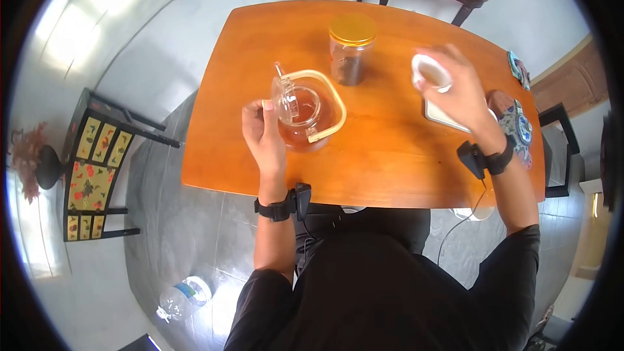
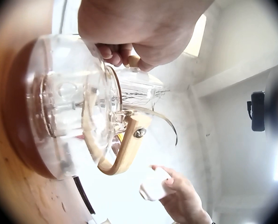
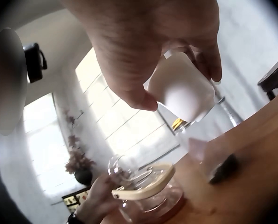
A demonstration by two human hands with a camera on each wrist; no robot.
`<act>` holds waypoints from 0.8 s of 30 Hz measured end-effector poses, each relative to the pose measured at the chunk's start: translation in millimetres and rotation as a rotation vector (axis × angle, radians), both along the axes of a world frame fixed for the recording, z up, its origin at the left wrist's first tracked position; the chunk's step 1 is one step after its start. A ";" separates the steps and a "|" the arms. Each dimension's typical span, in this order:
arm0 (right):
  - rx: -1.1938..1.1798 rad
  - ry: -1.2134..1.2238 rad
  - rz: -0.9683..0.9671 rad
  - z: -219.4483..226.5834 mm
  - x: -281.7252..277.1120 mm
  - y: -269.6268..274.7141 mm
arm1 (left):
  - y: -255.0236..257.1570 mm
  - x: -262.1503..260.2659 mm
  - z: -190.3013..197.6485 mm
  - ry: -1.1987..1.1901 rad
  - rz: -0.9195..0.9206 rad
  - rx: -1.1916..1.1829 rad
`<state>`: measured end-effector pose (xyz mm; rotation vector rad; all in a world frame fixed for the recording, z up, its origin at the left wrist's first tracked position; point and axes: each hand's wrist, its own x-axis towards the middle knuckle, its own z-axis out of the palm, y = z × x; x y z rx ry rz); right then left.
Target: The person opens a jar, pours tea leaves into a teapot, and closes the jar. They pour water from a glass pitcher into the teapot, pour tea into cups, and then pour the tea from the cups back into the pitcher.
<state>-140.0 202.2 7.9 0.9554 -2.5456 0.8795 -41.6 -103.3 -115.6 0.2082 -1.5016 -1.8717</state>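
Left hand [image 1: 263,131] first: your thumb and fingers are closed in a pinch on the little knob of the glass lid [image 1: 283,103], which is tipped up on edge at the left side of the teapot's mouth. Can't tell if it's touching the rim. The glass teapot [image 1: 304,143] itself sits on the wooden table [image 1: 390,162], toward the left edge, with reddish-brown liquid in it and its pale curved handle [image 1: 342,107] leaning over to the right.

Your right hand [image 1: 465,88] has its fingers wrapped round a small white cup [image 3: 183,91], up in the air over the right half of the table. Below that hand there's a flat pale thing [image 1: 443,114], mostly covered, and a blue-patterned cloth [image 1: 517,123] near the right edge. The gold-lidded jar [image 1: 346,65] stands between your hands, nearer the far edge.
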 end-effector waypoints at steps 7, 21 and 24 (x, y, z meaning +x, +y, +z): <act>0.229 0.276 0.267 -23.9 6.0 -118.0 | -1.5 0.8 -2.0 0.020 -0.043 0.082; 0.550 0.754 0.314 -18.8 20.2 -174.3 | -0.8 0.2 -7.5 0.092 -0.043 0.182; 0.563 0.805 0.293 -16.5 21.5 -177.3 | 0.0 0.7 -4.5 0.135 -0.065 0.178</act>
